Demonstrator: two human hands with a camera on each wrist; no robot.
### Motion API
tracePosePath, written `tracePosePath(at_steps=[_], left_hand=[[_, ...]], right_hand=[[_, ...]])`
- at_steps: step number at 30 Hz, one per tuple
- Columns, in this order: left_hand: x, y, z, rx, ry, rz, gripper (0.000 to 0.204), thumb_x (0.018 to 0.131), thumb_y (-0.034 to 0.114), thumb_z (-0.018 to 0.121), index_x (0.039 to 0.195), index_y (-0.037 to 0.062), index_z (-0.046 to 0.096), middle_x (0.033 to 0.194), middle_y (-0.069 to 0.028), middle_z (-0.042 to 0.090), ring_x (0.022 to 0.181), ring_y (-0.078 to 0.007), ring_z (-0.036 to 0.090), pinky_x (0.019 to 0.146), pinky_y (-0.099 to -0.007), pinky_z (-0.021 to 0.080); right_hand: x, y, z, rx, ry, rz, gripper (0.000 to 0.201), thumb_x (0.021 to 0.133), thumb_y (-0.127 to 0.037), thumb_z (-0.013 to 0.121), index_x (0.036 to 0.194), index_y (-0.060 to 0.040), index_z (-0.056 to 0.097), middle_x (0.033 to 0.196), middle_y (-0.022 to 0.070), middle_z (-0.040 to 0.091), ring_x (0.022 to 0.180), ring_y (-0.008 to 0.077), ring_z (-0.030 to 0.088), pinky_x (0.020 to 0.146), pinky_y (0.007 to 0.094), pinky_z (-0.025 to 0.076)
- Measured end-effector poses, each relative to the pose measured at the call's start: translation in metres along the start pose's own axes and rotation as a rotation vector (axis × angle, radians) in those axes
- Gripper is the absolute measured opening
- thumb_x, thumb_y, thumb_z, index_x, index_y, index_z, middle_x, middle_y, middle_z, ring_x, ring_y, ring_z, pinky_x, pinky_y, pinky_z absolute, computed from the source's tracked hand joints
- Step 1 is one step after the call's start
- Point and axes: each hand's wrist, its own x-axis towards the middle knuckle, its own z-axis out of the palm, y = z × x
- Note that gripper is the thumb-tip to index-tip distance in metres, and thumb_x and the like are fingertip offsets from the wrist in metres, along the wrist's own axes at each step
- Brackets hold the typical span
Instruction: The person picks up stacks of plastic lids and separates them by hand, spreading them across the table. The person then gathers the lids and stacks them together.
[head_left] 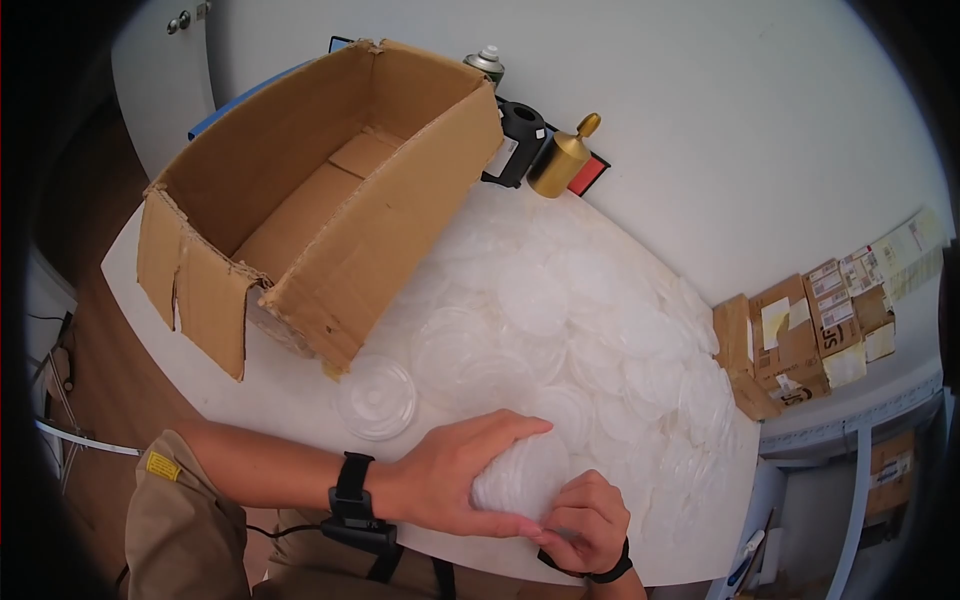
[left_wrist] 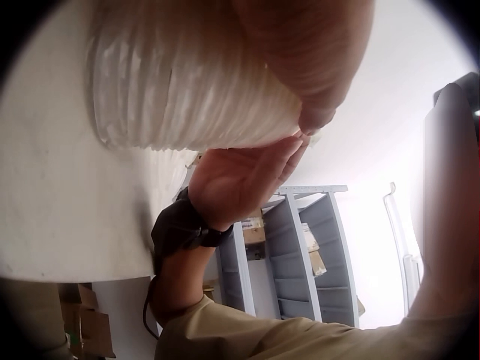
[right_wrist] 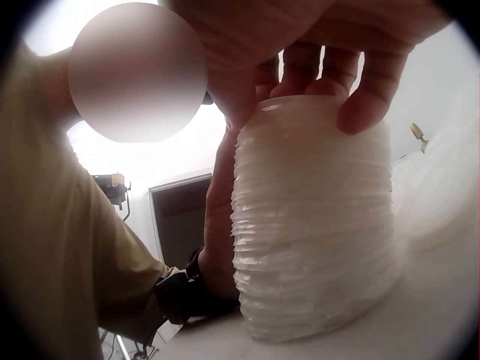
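A thick stack of translucent plastic lids stands at the near edge of the white table. My left hand grips its left side, thumb along the near side and fingers around the far side. On the near right, the fingers of my right hand bend over the top edge of the stack, close to the left thumb. Ridged, layered rims of the stack fill the middle of the right wrist view. Just left of the hands lies a clear round lid, and many loose lids spread beyond them.
A large open cardboard box stands on the table's far left. Behind it are a spray can, a black holder and a gold container. Cardboard cartons stand along the right edge, above grey shelving.
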Motion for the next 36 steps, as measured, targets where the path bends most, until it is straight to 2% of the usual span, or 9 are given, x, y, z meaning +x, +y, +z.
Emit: tracePosePath(at_steps=[3, 8, 14, 19, 27, 36], left_hand=[[0.001, 0.000, 0.000, 0.007, 0.008, 0.009, 0.083, 0.077, 0.039, 0.087, 0.139, -0.0002, 0.048, 0.123, -0.0192, 0.060, 0.107, -0.0364, 0.063, 0.089, -0.0382, 0.052], [0.001, 0.001, 0.000, 0.001, 0.007, 0.013, 0.082, 0.077, 0.038, 0.087, 0.138, -0.0007, 0.049, 0.122, -0.0195, 0.061, 0.107, -0.0366, 0.063, 0.088, -0.0381, 0.052], [0.000, 0.001, 0.000, -0.014, 0.011, 0.015, 0.081, 0.078, 0.038, 0.087, 0.138, -0.0010, 0.048, 0.119, -0.0194, 0.061, 0.104, -0.0365, 0.063, 0.086, -0.0383, 0.052], [0.001, 0.000, -0.001, -0.015, 0.018, 0.028, 0.080, 0.079, 0.036, 0.085, 0.139, -0.0013, 0.047, 0.117, -0.0199, 0.060, 0.101, -0.0367, 0.063, 0.085, -0.0386, 0.052], [-0.002, -0.008, -0.003, -0.136, -0.026, 0.039, 0.065, 0.088, 0.022, 0.070, 0.142, -0.0025, 0.044, 0.114, -0.0203, 0.057, 0.100, -0.0371, 0.059, 0.087, -0.0387, 0.048], [-0.002, -0.011, -0.003, -0.186, -0.039, 0.047, 0.064, 0.088, 0.023, 0.062, 0.143, -0.0038, 0.043, 0.116, -0.0218, 0.056, 0.102, -0.0382, 0.057, 0.090, -0.0397, 0.047]], right_hand=[[-0.001, 0.003, -0.001, 0.032, -0.014, -0.018, 0.024, 0.070, -0.008, 0.087, 0.086, -0.0057, 0.069, 0.078, 0.0058, 0.062, 0.062, 0.0235, 0.056, 0.053, 0.0315, 0.043], [0.001, 0.001, -0.005, 0.192, -0.072, 0.095, 0.016, 0.077, -0.007, 0.082, 0.085, -0.0043, 0.067, 0.079, 0.0070, 0.062, 0.066, 0.0250, 0.056, 0.057, 0.0335, 0.043], [-0.007, 0.004, -0.004, 0.343, -0.013, 0.175, 0.013, 0.083, -0.009, 0.078, 0.086, -0.0033, 0.067, 0.080, 0.0077, 0.063, 0.069, 0.0238, 0.056, 0.062, 0.0336, 0.043], [-0.005, 0.002, -0.001, 0.313, 0.001, 0.163, 0.013, 0.083, -0.008, 0.078, 0.086, -0.0032, 0.066, 0.080, 0.0080, 0.063, 0.069, 0.0238, 0.055, 0.062, 0.0333, 0.042], [-0.006, 0.002, -0.001, 0.284, 0.000, 0.160, 0.013, 0.083, -0.007, 0.077, 0.086, -0.0035, 0.065, 0.080, 0.0080, 0.063, 0.069, 0.0238, 0.056, 0.061, 0.0335, 0.042], [-0.003, 0.001, -0.001, 0.246, -0.036, 0.151, 0.014, 0.080, -0.006, 0.079, 0.085, -0.0041, 0.067, 0.081, 0.0083, 0.064, 0.069, 0.0242, 0.057, 0.061, 0.0332, 0.044]])
